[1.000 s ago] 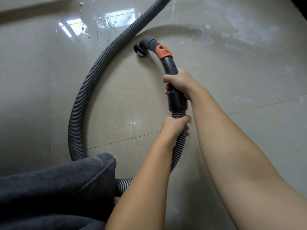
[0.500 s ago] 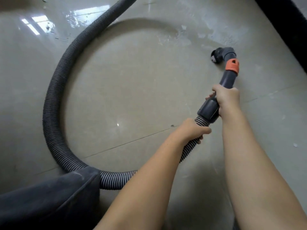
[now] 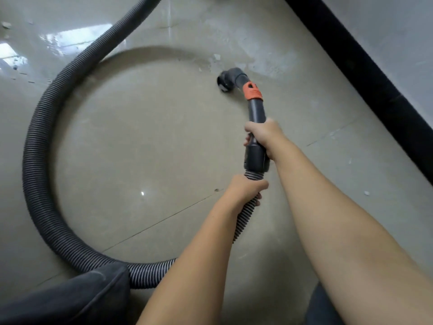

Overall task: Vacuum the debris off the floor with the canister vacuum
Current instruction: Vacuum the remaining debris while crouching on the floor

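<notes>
Vacuum hose [image 3: 35, 146] loops over the tiled floor [image 3: 145, 141] from the left round to the left hand [image 3: 243, 188], whose fingers curl around its ribbed end. Just above, the right hand [image 3: 262, 134] grips the dark wand [image 3: 256, 111]; its nozzle [image 3: 226, 78] sits beside pale debris [image 3: 216, 57].

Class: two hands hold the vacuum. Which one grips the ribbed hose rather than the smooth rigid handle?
The left hand: it grips the ribbed hose just below the cuff. The right hand holds the smooth dark handle, nearer the orange collar.
</notes>
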Demonstrator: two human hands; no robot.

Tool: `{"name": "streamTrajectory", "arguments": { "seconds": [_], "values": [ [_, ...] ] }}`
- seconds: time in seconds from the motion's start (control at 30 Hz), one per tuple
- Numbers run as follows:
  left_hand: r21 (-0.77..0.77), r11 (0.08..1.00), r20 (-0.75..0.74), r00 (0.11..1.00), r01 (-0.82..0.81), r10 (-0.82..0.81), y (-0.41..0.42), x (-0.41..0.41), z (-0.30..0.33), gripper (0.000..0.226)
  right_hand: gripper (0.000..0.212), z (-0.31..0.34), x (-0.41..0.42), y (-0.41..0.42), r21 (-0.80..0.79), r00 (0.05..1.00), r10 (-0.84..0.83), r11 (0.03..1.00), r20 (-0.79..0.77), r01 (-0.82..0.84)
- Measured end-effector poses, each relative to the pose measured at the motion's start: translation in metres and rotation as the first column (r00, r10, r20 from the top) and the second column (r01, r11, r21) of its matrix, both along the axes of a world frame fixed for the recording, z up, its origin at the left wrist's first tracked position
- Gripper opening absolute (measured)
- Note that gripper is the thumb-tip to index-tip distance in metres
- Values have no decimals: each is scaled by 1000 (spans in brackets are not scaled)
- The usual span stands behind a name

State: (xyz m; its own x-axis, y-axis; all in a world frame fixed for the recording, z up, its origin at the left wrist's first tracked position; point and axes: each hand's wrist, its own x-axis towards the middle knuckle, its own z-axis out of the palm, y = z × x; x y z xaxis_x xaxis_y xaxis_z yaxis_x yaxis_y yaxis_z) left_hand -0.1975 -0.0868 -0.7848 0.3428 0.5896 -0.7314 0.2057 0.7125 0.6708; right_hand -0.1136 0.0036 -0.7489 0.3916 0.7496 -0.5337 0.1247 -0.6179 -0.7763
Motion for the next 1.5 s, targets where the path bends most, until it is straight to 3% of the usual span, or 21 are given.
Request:
{"name": "streamTrajectory", "arguments": {
  "seconds": [0.1,0.2,0.23,0.3,0.4,0.47,0.57,0.67,0.73,0.8,0.93,1.0,1.07,1.17,1.23,1.3,1.4,1.5],
  "values": [
    [66,960,-53,962,271,-268,-1,28,4,10,18,-14,64,-33,5,894,-448,894,19,447],
    [102,905,-147,906,413,-396,-3,44,-3,16,29,-31,93,-62,-3,728,-685,728,26,685],
    [104,908,-166,907,405,-386,-4,44,-7,15,34,-39,93,-61,6,715,-698,716,38,698],
    [101,940,-175,936,325,-305,-4,41,-12,11,33,-44,82,-48,26,790,-613,790,2,613],
    [132,970,-179,968,203,-178,-5,42,-8,8,21,-28,61,-19,38,953,-301,953,-38,302],
    [135,975,-161,975,174,-152,-1,53,-2,10,14,-13,64,-9,14,988,-155,988,-23,155],
    [94,954,-131,953,285,-272,6,81,10,11,11,-1,105,-21,-19,955,-296,955,21,297],
    [46,850,-174,843,524,-510,-7,104,16,14,26,-4,150,-72,-90,790,-602,786,120,612],
    [37,797,-210,785,602,-583,-22,105,11,16,33,-11,155,-101,-94,697,-706,691,127,717],
    [29,811,-201,798,584,-568,-31,93,6,14,36,-21,141,-108,-67,715,-692,712,101,699],
    [-9,830,-161,818,558,-552,-43,55,3,11,19,-16,92,-103,-8,846,-528,849,-75,529],
    [-30,813,-134,804,582,-580,-52,46,2,11,16,-9,82,-118,-1,849,-525,851,-65,526],
    [-16,764,-143,755,645,-640,-57,45,1,12,19,-5,84,-145,38,731,-682,730,-5,682],
    [60,618,-218,615,784,-758,-64,60,0,13,26,-5,95,-194,100,360,-932,356,-27,929],
    [91,565,-234,569,820,-789,-71,71,3,16,30,-9,103,-214,55,217,-975,214,-55,975],
    [91,549,-251,553,831,-795,-75,70,5,17,33,-14,104,-218,-12,238,-970,239,-42,971],
    [65,615,-261,608,786,-750,-70,52,1,19,34,-17,92,-192,-37,401,-914,403,-59,914],
    [66,728,-261,716,682,-647,-53,34,-1,15,24,-12,75,-149,-40,584,-810,586,-62,809]
  ]
}}
